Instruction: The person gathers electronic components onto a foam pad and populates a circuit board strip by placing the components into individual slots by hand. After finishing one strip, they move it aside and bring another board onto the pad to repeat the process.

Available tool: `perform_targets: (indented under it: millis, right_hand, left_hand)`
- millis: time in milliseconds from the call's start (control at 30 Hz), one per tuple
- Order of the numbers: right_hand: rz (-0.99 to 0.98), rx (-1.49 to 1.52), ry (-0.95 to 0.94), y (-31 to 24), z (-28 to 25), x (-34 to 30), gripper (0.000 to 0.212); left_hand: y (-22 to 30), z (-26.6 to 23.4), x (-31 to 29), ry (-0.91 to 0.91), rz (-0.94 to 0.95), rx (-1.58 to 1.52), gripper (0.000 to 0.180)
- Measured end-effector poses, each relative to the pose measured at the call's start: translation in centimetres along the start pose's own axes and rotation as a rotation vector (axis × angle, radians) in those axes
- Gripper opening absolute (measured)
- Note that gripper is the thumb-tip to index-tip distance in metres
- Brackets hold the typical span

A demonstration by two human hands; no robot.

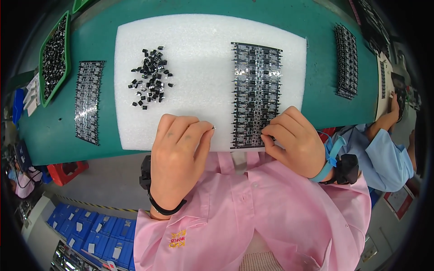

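Observation:
My left hand (181,144) is closed in a pinch over the lower middle of the white foam sheet (199,58). A tiny shiny part (214,127) shows at its thumb and fingertip. To its upper left lies a loose pile of small black components (153,72) with silvery ends. My right hand (291,140) has its thumb and fingertips pinched together at the lower right edge of a black circuit board panel (257,86). Whatever those fingers hold is hidden. The panel lies flat on the foam, with rows of small boards side by side.
Left of the foam, another circuit board panel (89,101) lies on the green table (203,7). A green tray (68,49) full of black components stands at far left. Stacked panels (346,61) lie at right. Nearby at right is another person's blue sleeve (386,158).

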State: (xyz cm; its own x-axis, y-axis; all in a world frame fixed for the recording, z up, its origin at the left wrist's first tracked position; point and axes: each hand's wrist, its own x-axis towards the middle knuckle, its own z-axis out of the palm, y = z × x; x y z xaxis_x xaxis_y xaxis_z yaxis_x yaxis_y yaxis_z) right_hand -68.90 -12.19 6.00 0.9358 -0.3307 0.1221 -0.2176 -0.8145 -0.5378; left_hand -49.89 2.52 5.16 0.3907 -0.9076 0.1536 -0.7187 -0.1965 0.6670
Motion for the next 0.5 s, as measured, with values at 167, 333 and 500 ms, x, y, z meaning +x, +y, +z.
perform_targets:
  millis: [167, 333, 500]
  right_hand:
    - [-0.018, -0.041, -0.002, -0.23, -0.09, 0.21, 0.021]
    - [-0.04, -0.064, 0.005, -0.12, -0.06, 0.45, 0.018]
    - [-0.042, -0.066, -0.004, -0.15, -0.14, 0.39, 0.018]
  left_hand:
    - [-0.01, -0.12, -0.09, 0.007, 0.003, 0.0, 0.017]
    - [-0.27, -0.11, -0.14, -0.016, 0.028, -0.004, 0.016]
    - [-0.29, -0.21, -0.15, -0.03, 0.022, 0.006, 0.016]
